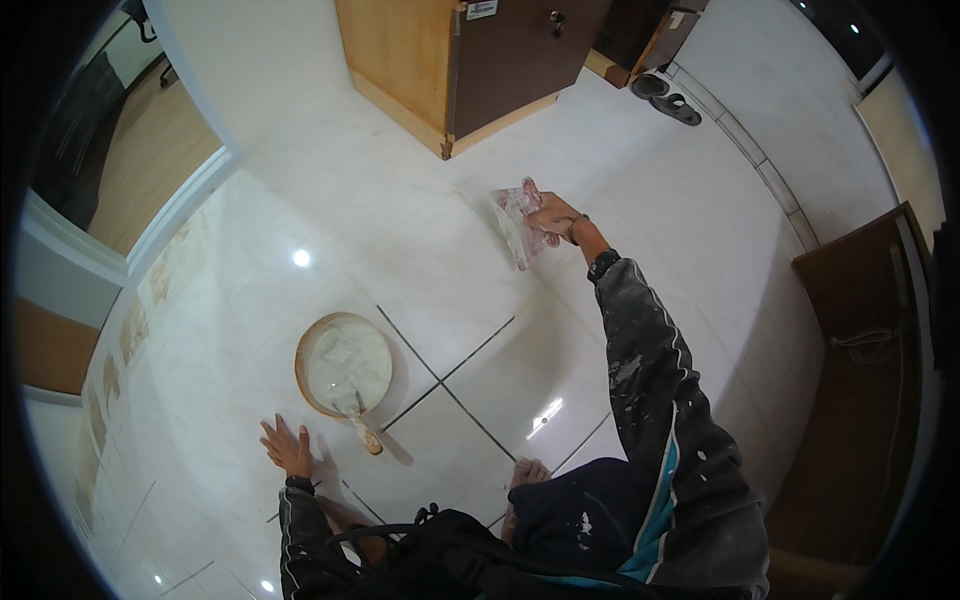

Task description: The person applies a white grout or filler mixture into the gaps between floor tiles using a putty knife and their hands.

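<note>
My right hand (552,217) reaches far out over the tiled floor (400,245), its fingers wrapped round a reddish grout float (517,225) smeared with white paste. The float's blade is at the floor, ahead of the dark joint lines. To the left stands a round bowl (300,375) with a tan rim, holding white paste (350,350). A small trowel (368,436) lies in it, its paste-caked handle sticking out over the near rim. Just nearer than the bowl, my left hand (288,450) has its fingers spread with nothing in them. I cannot tell whether it touches the floor.
A wooden cabinet (400,75) with a dark brown front stands ahead. Dark sandals (668,100) lie by the right wall, near another cabinet (640,45). Brown furniture (850,400) lines the right side. A doorway (165,150) opens at the far left. My bare foot (530,472) is close below.
</note>
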Available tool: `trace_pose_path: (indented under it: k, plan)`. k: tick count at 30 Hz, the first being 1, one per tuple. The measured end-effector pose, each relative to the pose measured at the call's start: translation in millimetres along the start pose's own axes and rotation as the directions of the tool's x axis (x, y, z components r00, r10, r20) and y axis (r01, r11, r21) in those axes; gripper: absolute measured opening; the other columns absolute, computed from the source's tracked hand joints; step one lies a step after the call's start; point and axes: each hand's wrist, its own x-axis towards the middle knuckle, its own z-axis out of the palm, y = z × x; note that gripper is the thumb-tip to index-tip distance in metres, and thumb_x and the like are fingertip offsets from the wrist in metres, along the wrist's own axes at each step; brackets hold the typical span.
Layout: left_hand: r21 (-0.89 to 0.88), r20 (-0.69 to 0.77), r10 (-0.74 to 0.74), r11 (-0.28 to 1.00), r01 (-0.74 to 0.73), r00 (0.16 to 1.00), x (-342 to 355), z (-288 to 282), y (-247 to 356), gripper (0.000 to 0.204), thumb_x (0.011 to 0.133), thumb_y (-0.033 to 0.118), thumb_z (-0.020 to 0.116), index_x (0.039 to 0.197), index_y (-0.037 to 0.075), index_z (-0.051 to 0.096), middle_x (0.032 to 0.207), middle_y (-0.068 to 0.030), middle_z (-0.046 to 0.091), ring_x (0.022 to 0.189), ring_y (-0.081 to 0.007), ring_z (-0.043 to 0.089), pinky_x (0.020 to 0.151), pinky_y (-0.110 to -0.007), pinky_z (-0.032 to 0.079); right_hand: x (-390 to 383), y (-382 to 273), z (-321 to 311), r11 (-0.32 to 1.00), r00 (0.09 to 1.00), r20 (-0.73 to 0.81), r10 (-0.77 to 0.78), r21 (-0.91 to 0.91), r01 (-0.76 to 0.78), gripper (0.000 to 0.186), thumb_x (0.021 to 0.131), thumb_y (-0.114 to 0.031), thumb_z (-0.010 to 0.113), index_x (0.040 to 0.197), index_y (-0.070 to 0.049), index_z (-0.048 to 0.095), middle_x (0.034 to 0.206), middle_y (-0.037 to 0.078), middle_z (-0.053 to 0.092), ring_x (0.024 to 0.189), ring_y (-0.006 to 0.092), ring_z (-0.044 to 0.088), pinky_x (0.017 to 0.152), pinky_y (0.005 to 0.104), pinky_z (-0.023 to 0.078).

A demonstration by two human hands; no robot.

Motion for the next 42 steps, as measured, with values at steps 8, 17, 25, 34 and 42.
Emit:
trace_pose_path:
  k: [8,17,25,34,42]
  plan:
    - [0.155,-0.16,0.078,0.987,-0.053,0.984,-30,-9,45,0.061,0.097,0.04,0.039,0.15,0.012,0.025,0.158,-0.0166,0.011,0.144,-0.0425,0.007,0.114,-0.056,0.005,96,-17,48,0.846,0.991,-0.093,-0.1,-0.532,0.035,0.045,0.066,-0.012,0.059,0.107,0.007,0.059,0.087,0.023,0.067,0.076,0.0344,0.068,0.066,0.0407,0.055]
    - [0.164,-0.236,0.154,0.979,-0.117,0.959,-35,-22,55,0.058,0.096,0.031,0.039,0.149,0.008,0.028,0.156,-0.0187,0.017,0.144,-0.0413,0.011,0.115,-0.054,0.006,146,-44,68,0.72,0.998,-0.029,0.05,-0.691,-0.056,0.053,0.067,-0.014,0.064,0.119,-0.005,0.061,0.102,0.021,0.069,0.096,0.0342,0.067,0.084,0.0401,0.054]
    - [0.155,-0.234,0.163,0.979,-0.129,0.958,-33,-21,56,0.059,0.095,0.029,0.042,0.148,0.008,0.028,0.156,-0.019,0.018,0.144,-0.0408,0.012,0.115,-0.054,0.007,130,-46,127,0.592,0.996,-0.062,-0.067,-0.806,-0.01,0.047,0.074,-0.012,0.06,0.121,-0.007,0.058,0.103,0.018,0.068,0.094,0.0342,0.067,0.084,0.0421,0.053]
    - [0.175,-0.261,0.151,0.979,-0.107,0.953,-33,-19,53,0.059,0.095,0.028,0.042,0.148,0.008,0.028,0.156,-0.0185,0.018,0.144,-0.0396,0.012,0.115,-0.054,0.008,94,-35,146,0.361,0.974,0.174,-0.144,-0.907,0.215,0.04,0.083,-0.006,0.053,0.123,-0.005,0.053,0.1,0.019,0.068,0.088,0.0336,0.068,0.076,0.0421,0.054]
    - [0.179,-0.276,0.179,0.975,-0.132,0.944,-33,-15,56,0.058,0.095,0.029,0.042,0.148,0.008,0.029,0.155,-0.0188,0.02,0.144,-0.0404,0.014,0.115,-0.054,0.01,34,-22,63,0.487,0.971,0.2,-0.127,-0.841,0.237,0.059,0.075,-0.002,0.053,0.129,-0.027,0.058,0.106,0.008,0.069,0.098,0.0272,0.066,0.084,0.0408,0.051]
